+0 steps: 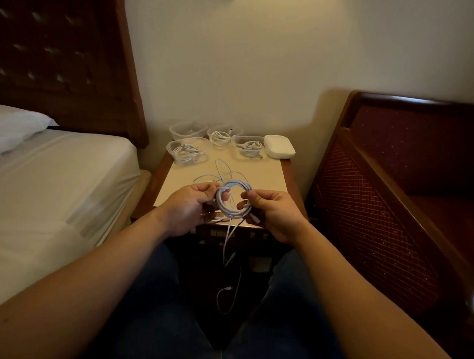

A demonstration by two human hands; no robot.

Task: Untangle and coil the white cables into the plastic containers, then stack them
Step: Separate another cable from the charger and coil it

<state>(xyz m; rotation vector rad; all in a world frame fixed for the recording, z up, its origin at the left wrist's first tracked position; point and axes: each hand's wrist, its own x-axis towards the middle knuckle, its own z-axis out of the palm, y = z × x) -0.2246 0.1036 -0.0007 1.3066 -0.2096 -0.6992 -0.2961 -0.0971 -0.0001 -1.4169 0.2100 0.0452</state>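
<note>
You have the white cable coil (233,198) held up between your two hands over the near edge of the bedside table (272,176). Your left hand (188,207) pinches the coil's left side and your right hand (272,212) pinches its right side, fingers curled onto the loops, so the ring stands roughly upright and faces you. A loose tail (228,240) hangs from the bottom of the coil past the table's near edge, down between your knees; more slack cable (219,172) lies on the tabletop just behind the coil.

The containers sit along the far edge. Three already hold coiled cables: the near-left container (186,152), the middle one (221,138) and the right one (249,146). The far-left container (187,130) looks empty, and it lies ahead and to the left of the coil, so your left hand is probably the nearer one for the drop. The hanging tail likely needs winding in first. A white lidded box (279,146) sits at the far right corner.
</note>
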